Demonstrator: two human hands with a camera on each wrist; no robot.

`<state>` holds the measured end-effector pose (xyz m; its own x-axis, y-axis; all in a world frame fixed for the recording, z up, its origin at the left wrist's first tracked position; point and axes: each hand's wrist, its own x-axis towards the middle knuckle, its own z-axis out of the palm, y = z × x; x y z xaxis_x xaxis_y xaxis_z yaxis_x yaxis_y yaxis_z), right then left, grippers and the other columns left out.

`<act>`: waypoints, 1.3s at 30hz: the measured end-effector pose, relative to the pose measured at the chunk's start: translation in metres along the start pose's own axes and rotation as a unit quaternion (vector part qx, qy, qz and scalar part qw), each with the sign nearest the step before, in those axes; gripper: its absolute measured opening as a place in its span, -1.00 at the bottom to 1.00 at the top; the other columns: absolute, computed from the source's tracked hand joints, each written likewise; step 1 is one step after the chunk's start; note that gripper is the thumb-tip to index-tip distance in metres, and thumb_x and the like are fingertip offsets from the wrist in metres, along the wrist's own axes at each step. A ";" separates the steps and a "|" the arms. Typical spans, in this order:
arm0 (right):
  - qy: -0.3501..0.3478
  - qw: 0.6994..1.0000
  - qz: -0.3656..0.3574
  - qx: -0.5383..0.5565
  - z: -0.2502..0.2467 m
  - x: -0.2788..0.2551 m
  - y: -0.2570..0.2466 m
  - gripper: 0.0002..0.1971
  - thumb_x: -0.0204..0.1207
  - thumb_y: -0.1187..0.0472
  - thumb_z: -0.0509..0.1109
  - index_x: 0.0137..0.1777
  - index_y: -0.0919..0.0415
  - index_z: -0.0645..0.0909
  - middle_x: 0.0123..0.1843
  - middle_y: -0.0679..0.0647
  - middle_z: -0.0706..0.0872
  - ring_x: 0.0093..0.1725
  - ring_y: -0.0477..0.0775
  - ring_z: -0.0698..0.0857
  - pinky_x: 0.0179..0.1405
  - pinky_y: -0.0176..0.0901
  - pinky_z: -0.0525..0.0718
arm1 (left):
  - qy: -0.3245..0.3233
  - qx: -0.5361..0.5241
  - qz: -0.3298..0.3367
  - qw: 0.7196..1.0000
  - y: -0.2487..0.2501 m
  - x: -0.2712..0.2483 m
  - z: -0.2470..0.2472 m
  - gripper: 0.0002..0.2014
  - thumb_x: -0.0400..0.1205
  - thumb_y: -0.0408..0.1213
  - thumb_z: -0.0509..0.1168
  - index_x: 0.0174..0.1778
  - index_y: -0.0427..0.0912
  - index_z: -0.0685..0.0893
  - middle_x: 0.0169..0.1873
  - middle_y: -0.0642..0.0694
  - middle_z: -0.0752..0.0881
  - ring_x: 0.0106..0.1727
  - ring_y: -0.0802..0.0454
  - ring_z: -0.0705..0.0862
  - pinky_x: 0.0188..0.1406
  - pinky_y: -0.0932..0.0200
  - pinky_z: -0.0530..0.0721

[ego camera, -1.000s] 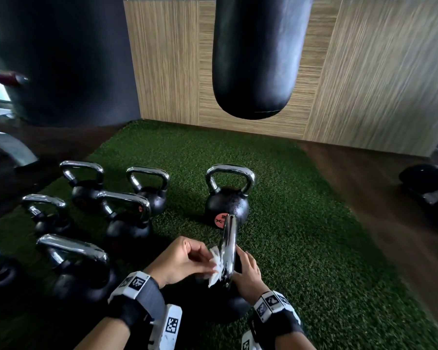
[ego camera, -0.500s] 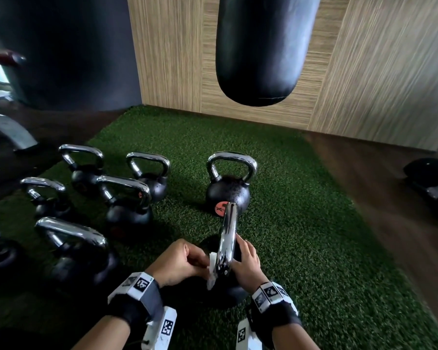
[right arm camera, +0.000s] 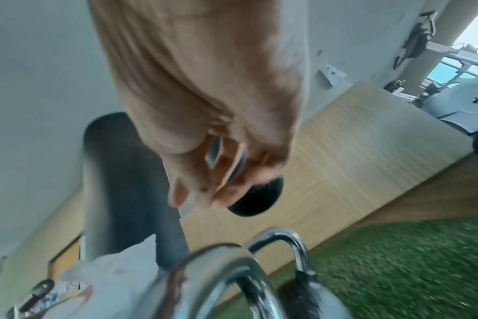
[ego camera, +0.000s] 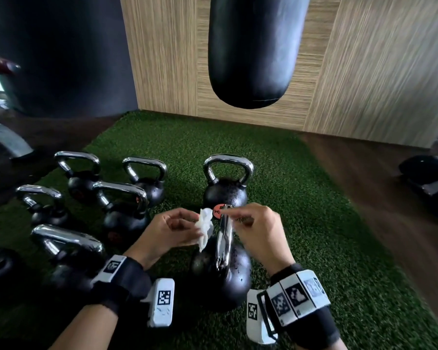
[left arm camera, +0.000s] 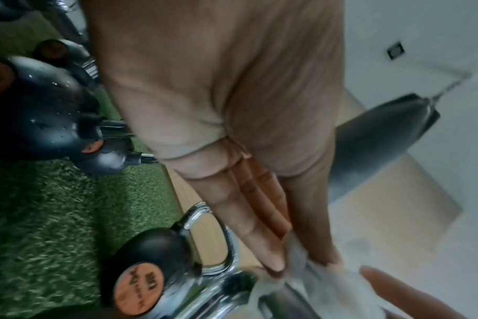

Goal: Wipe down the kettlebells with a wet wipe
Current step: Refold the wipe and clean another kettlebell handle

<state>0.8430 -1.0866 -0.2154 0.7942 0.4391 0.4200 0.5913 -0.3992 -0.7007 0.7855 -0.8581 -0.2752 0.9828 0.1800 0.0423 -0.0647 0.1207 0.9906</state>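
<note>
The near black kettlebell (ego camera: 220,276) stands on the turf with its chrome handle (ego camera: 224,238) edge-on to me. My left hand (ego camera: 187,226) pinches a crumpled white wet wipe (ego camera: 205,224) just left of the handle's top; in the left wrist view the wet wipe (left arm camera: 308,278) sits at my left hand's (left arm camera: 292,265) fingertips. My right hand (ego camera: 234,215) hovers right of the handle top, fingers loosely curled and holding nothing. In the right wrist view my right hand (right arm camera: 202,192) is blurred above the handle (right arm camera: 232,269). A second kettlebell (ego camera: 225,195) with an orange label stands just behind.
Several more chrome-handled kettlebells (ego camera: 122,213) cluster on the green turf (ego camera: 314,223) to the left. A black punching bag (ego camera: 253,51) hangs above the mat's far end, before a wood-panelled wall. Dark floor and a black object (ego camera: 427,178) lie to the right.
Both hands have come up from the sides of the handle to its top. The right hand has let go of the handle. The wipe has lifted off the chrome with the left hand.
</note>
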 end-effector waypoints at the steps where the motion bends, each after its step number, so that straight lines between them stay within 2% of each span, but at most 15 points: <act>1: -0.032 0.999 -0.007 0.030 -0.002 -0.001 -0.009 -0.66 0.42 0.28 0.64 0.12 -0.12 0.85 0.04 -0.18 0.85 -0.34 -0.21 0.71 -0.31 -0.39 0.69 | -0.009 -0.009 -0.006 1.000 0.007 0.001 0.002 -0.72 0.23 -0.29 0.69 -0.19 -0.04 0.84 -0.33 -0.09 0.79 -0.24 0.09 0.80 -0.15 0.14 0.82; 3: -0.061 0.994 -0.003 0.087 -0.002 -0.002 -0.022 -0.59 0.30 0.18 0.74 0.17 -0.07 0.84 0.04 -0.20 0.83 -0.27 -0.22 0.73 -0.22 -0.47 0.67 | -0.027 -0.023 -0.014 0.999 0.017 0.003 0.010 -0.76 0.25 -0.28 0.68 -0.26 -0.05 0.80 -0.37 -0.07 0.76 -0.31 0.11 0.76 -0.19 0.19 0.79; 6: -0.040 0.993 -0.001 0.112 -0.003 -0.004 -0.027 -0.54 0.26 0.19 0.76 0.20 0.02 0.83 0.01 -0.30 0.80 -0.18 -0.21 0.79 -0.15 -0.53 0.67 | -0.016 -0.035 -0.016 0.999 0.026 0.004 0.025 -0.81 0.26 -0.28 0.64 -0.34 -0.05 0.75 -0.38 -0.09 0.72 -0.40 0.15 0.69 -0.30 0.25 0.75; 11: -0.063 0.985 0.034 0.155 -0.011 -0.005 -0.019 -0.61 0.31 0.15 0.74 0.14 -0.10 0.83 -0.11 -0.16 0.89 -0.13 -0.02 0.87 0.02 -0.08 0.83 | -0.003 -0.076 -0.024 0.997 0.024 0.004 0.038 -0.81 0.32 -0.27 0.61 -0.38 -0.12 0.69 -0.30 -0.17 0.75 -0.33 0.09 0.72 -0.24 0.25 0.78; 14: -0.064 0.988 0.024 0.138 -0.010 -0.005 -0.014 -0.67 0.32 0.24 0.72 0.09 -0.02 0.87 -0.08 -0.18 0.88 -0.16 -0.17 0.85 0.01 -0.15 0.84 | -0.016 -0.062 -0.025 0.998 0.019 0.004 0.042 -0.84 0.28 -0.20 0.63 -0.41 -0.05 0.76 -0.34 -0.11 0.78 -0.31 0.10 0.75 -0.19 0.25 0.79; 17: -0.045 0.992 0.008 0.121 -0.005 -0.006 -0.009 -0.77 0.33 0.26 0.71 -0.05 0.00 0.88 -0.14 -0.22 0.87 -0.21 -0.27 0.83 -0.08 -0.35 0.79 | -0.052 -0.062 -0.031 0.996 0.016 0.002 0.038 -0.72 0.21 -0.15 0.76 -0.28 -0.06 0.85 -0.23 -0.13 0.85 -0.19 0.01 0.82 -0.09 0.18 0.81; 20: -0.014 0.993 0.014 0.115 -0.006 -0.004 0.000 -0.83 0.34 0.22 0.70 -0.07 0.04 0.88 -0.14 -0.19 0.88 -0.17 -0.27 0.83 -0.03 -0.31 0.79 | -0.092 -0.084 -0.035 0.992 0.016 0.002 0.027 -0.52 0.25 -0.18 0.77 0.06 -0.17 0.87 0.07 -0.27 0.85 0.03 -0.11 0.86 0.00 0.08 0.82; 22: 0.010 0.993 0.029 0.117 -0.009 -0.002 0.010 -0.85 0.35 0.18 0.70 -0.08 0.03 0.88 -0.16 -0.19 0.88 -0.17 -0.27 0.82 -0.03 -0.33 0.78 | -0.077 -0.076 -0.037 0.993 0.011 0.007 0.022 -0.52 0.32 -0.19 0.74 0.16 -0.14 0.85 0.18 -0.28 0.82 0.05 -0.12 0.86 -0.03 0.09 0.82; 25: 0.059 0.987 0.064 0.133 -0.011 0.000 0.033 -0.85 0.38 0.23 0.67 -0.11 -0.03 0.86 -0.18 -0.18 0.88 -0.19 -0.28 0.82 -0.06 -0.36 0.78 | 0.021 0.048 -0.060 0.997 -0.004 0.020 0.021 -0.85 0.59 -0.35 0.51 0.00 -0.04 0.89 0.11 -0.22 0.85 -0.04 0.01 0.86 -0.14 0.20 0.80; 27: 0.076 0.985 0.095 0.125 -0.006 0.001 0.050 -0.84 0.40 0.25 0.66 -0.08 0.00 0.84 -0.17 -0.16 0.87 -0.17 -0.28 0.81 -0.03 -0.32 0.80 | 0.060 0.199 -0.081 0.975 -0.024 0.032 0.021 -0.76 0.74 -0.40 0.31 0.00 -0.02 0.86 0.13 -0.16 0.85 0.04 0.02 0.81 -0.01 0.15 0.78; 30: 0.075 0.981 0.151 0.099 0.012 0.007 0.074 -0.88 0.40 0.17 0.66 -0.08 0.07 0.83 -0.08 -0.12 0.85 -0.11 -0.18 0.81 0.01 -0.20 0.81 | 0.017 0.420 -0.066 0.905 -0.051 0.040 0.031 -0.69 0.82 -0.14 0.13 0.29 -0.07 0.75 0.20 0.03 0.78 0.24 0.03 0.73 0.21 0.21 0.58; 32: 0.060 0.978 0.186 0.078 0.027 0.011 0.087 -0.84 0.39 0.14 0.65 -0.05 0.07 0.82 -0.02 -0.07 0.84 -0.06 -0.14 0.80 -0.05 -0.27 0.77 | -0.019 0.491 -0.052 0.869 -0.071 0.043 0.040 -0.64 0.82 -0.14 0.11 0.37 -0.24 0.67 0.22 -0.13 0.77 0.24 -0.12 0.74 0.20 0.18 0.60; 34: 0.047 0.975 0.208 0.069 0.039 0.016 0.098 -0.82 0.39 0.17 0.62 -0.01 0.07 0.82 -0.04 -0.08 0.85 -0.11 -0.22 0.78 -0.19 -0.45 0.69 | 0.002 0.432 -0.039 0.901 -0.087 0.041 0.046 -0.75 0.80 -0.33 0.20 0.29 -0.40 0.64 0.15 -0.32 0.77 0.18 -0.19 0.74 0.30 -0.09 0.64; 36: 0.040 0.972 0.220 0.073 0.051 0.021 0.106 -0.84 0.40 0.20 0.61 -0.02 0.06 0.81 -0.08 -0.13 0.84 -0.11 -0.23 0.77 -0.12 -0.41 0.70 | 0.043 0.358 -0.017 0.933 -0.096 0.038 0.051 -0.79 0.79 -0.41 0.23 0.29 -0.38 0.66 0.16 -0.37 0.77 0.21 -0.25 0.74 0.33 -0.25 0.63; 39: 0.035 0.969 0.234 0.074 0.065 0.029 0.114 -0.84 0.42 0.21 0.58 0.00 0.05 0.81 -0.13 -0.17 0.81 -0.11 -0.16 0.76 0.02 -0.27 0.72 | 0.070 0.307 0.009 0.949 -0.096 0.035 0.054 -0.67 0.72 -0.21 0.22 0.33 -0.24 0.69 0.17 -0.33 0.79 0.24 -0.32 0.75 0.35 -0.25 0.64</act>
<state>0.9240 -1.0672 -0.3207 0.9809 0.1807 0.0714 0.1426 -0.4199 -0.8963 0.8357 -0.9163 -0.3619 0.9470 0.3098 0.0848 0.0738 -0.4668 0.8813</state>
